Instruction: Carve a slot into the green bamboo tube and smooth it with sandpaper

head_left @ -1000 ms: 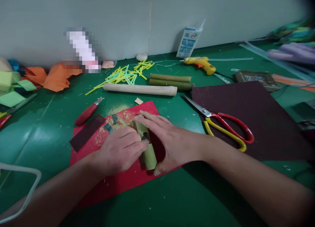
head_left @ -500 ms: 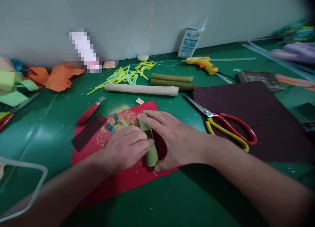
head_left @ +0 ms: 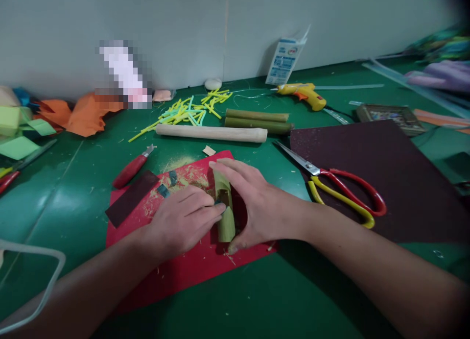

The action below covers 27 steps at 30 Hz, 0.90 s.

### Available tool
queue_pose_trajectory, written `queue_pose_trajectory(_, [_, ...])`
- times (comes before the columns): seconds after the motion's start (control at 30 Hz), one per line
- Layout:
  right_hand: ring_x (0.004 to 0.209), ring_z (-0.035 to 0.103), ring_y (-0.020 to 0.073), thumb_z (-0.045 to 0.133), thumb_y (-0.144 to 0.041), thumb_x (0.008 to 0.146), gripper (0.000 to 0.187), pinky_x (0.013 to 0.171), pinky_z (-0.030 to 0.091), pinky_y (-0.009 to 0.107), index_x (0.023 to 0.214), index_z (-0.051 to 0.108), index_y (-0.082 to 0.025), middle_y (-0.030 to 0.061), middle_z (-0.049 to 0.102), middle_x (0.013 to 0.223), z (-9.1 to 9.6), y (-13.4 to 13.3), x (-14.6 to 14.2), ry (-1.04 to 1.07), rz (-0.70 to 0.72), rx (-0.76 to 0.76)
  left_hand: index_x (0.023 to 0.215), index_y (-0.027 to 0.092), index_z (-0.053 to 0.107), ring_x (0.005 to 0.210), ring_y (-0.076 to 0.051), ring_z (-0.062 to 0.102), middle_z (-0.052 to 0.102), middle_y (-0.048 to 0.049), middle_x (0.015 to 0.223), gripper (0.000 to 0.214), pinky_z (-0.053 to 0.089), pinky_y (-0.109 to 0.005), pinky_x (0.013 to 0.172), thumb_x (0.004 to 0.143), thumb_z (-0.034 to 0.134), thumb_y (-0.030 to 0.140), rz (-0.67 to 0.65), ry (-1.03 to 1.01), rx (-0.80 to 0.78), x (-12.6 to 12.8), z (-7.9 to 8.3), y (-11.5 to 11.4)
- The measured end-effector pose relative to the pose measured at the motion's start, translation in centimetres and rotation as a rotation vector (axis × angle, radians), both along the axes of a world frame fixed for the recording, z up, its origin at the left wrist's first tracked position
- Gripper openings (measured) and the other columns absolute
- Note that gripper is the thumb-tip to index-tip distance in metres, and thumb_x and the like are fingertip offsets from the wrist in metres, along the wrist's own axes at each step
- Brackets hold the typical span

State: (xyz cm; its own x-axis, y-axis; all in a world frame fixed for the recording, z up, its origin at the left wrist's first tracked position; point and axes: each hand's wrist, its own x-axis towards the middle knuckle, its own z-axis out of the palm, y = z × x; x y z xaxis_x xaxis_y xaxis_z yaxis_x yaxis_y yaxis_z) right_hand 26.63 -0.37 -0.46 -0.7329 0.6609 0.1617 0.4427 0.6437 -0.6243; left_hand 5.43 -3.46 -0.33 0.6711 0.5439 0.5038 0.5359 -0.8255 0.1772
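Observation:
A short green bamboo piece (head_left: 226,226) with a notch cut into its side lies on a red sheet (head_left: 183,275). My right hand (head_left: 266,202) spans it from behind, fingers at the far end and thumb by the near end. My left hand (head_left: 187,219) is closed in a pinch at the notch, on what looks like a small dark strip of sandpaper (head_left: 217,202), mostly hidden by the fingers. Pale dust and shavings (head_left: 183,175) lie beside them, with two small dark scraps (head_left: 163,190) and a maroon sandpaper strip (head_left: 132,198).
A red-handled knife (head_left: 132,170) lies to the left. Scissors (head_left: 341,189) rest on a maroon sheet (head_left: 396,182) to the right. Behind are a pale stick (head_left: 211,133), bamboo lengths (head_left: 257,126), cut yellow straws (head_left: 179,112) and a yellow glue gun (head_left: 303,95).
The bamboo piece has shifted slightly up and turned in my right hand, so more of its notch shows. My left hand has moved slightly left, still pinching at the notch.

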Motion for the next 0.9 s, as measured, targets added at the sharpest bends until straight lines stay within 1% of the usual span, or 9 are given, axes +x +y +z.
queue_pose_trajectory(0.07, [0.138, 0.014, 0.0342, 0.075, -0.062, 0.047, 0.123, 0.108, 0.022, 0.051, 0.145, 0.015, -0.018, 0.017, 0.019, 0.148, -0.14, 0.11, 0.04, 0.016, -0.013, 0.031, 0.09, 0.016, 0.065, 0.073, -0.015, 0.056, 0.063, -0.0037, 0.077, 0.018, 0.047, -0.029, 0.067, 0.092, 0.048, 0.02, 0.009, -0.001, -0.006, -0.02, -0.02, 0.0])
queue_pose_trajectory(0.13, [0.138, 0.015, 0.0342, 0.075, -0.062, 0.048, 0.123, 0.107, 0.025, 0.05, 0.145, 0.014, -0.017, 0.0174, 0.019, 0.149, -0.23, 0.1, 0.04, 0.02, -0.016, 0.029, 0.091, 0.015, 0.064, 0.074, -0.015, 0.056, 0.064, -0.0038, 0.077, 0.018, 0.047, -0.029, 0.068, 0.092, 0.046, 0.02, -0.003, -0.004, -0.015, 0.01, -0.01, -0.18])
queue_pose_trajectory(0.23, [0.138, 0.016, 0.0344, 0.075, -0.06, 0.048, 0.123, 0.106, 0.028, 0.049, 0.145, 0.014, -0.015, 0.0191, 0.017, 0.149, -0.27, -0.03, 0.01, 0.018, -0.011, 0.007, 0.094, 0.013, 0.063, 0.074, -0.015, 0.058, 0.064, -0.0042, 0.077, 0.016, 0.048, -0.03, 0.07, 0.091, 0.047, 0.016, -0.086, 0.01, -0.017, 0.16, 0.02, -0.53])
queue_pose_trajectory(0.3, [0.138, 0.016, 0.0337, 0.075, -0.06, 0.049, 0.123, 0.106, 0.027, 0.049, 0.145, 0.014, -0.014, 0.0195, 0.018, 0.149, -0.28, -0.06, -0.02, 0.021, -0.003, 0.014, 0.094, 0.013, 0.062, 0.074, -0.015, 0.058, 0.065, -0.0041, 0.076, 0.015, 0.048, -0.03, 0.07, 0.09, 0.048, 0.014, -0.117, 0.021, 0.003, 0.33, 0.1, -0.6])
queue_pose_trajectory(0.43, [0.137, 0.017, 0.0325, 0.075, -0.057, 0.05, 0.121, 0.108, 0.023, 0.048, 0.145, 0.015, -0.013, 0.0196, 0.02, 0.148, -0.32, 0.12, -0.06, 0.039, 0.017, 0.055, 0.087, 0.013, 0.063, 0.069, -0.015, 0.056, 0.063, -0.0036, 0.072, 0.02, 0.045, -0.03, 0.066, 0.092, 0.043, 0.015, -0.062, 0.016, 0.066, 0.72, 0.3, -0.64])
queue_pose_trajectory(0.57, [0.137, 0.017, 0.0337, 0.076, -0.055, 0.047, 0.123, 0.107, 0.022, 0.049, 0.145, 0.016, -0.012, 0.0208, 0.02, 0.147, -0.19, 0.32, -0.07, 0.027, 0.058, 0.063, 0.092, 0.013, 0.062, 0.07, -0.015, 0.056, 0.064, -0.0036, 0.073, 0.018, 0.042, -0.028, 0.062, 0.091, 0.044, 0.014, -0.141, 0.011, 0.011, 0.69, 0.08, -0.89])
queue_pose_trajectory(0.7, [0.136, 0.017, 0.0336, 0.078, -0.053, 0.045, 0.124, 0.107, 0.022, 0.049, 0.145, 0.015, -0.015, 0.0191, 0.02, 0.146, 0.01, 0.3, -0.2, 0.004, 0.059, 0.06, 0.09, 0.013, 0.063, 0.073, -0.016, 0.055, 0.063, -0.004, 0.074, 0.021, 0.044, -0.03, 0.07, 0.092, 0.042, 0.016, -0.103, 0.032, 0.038, 0.43, -0.11, -0.58])
queue_pose_trajectory(0.8, [0.135, 0.019, 0.034, 0.078, -0.055, 0.043, 0.126, 0.106, 0.023, 0.048, 0.145, 0.016, -0.016, 0.0186, 0.021, 0.145, 0.05, 0.23, -0.26, -0.027, 0.069, 0.039, 0.088, 0.012, 0.064, 0.071, -0.016, 0.055, 0.063, -0.0049, 0.074, 0.023, 0.043, -0.03, 0.068, 0.091, 0.041, 0.014, -0.121, 0.036, 0.029, 0.51, 0.05, -0.64])
queue_pose_trajectory(0.9, [0.135, 0.018, 0.0338, 0.076, -0.057, 0.045, 0.125, 0.106, 0.022, 0.048, 0.145, 0.015, -0.016, 0.0185, 0.019, 0.145, -0.04, 0.21, -0.2, -0.04, 0.074, 0.037, 0.089, 0.011, 0.063, 0.071, -0.016, 0.054, 0.064, -0.0051, 0.075, 0.021, 0.042, -0.03, 0.065, 0.09, 0.042, 0.012, -0.145, 0.023, 0.039, 0.73, 0.2, -0.89])
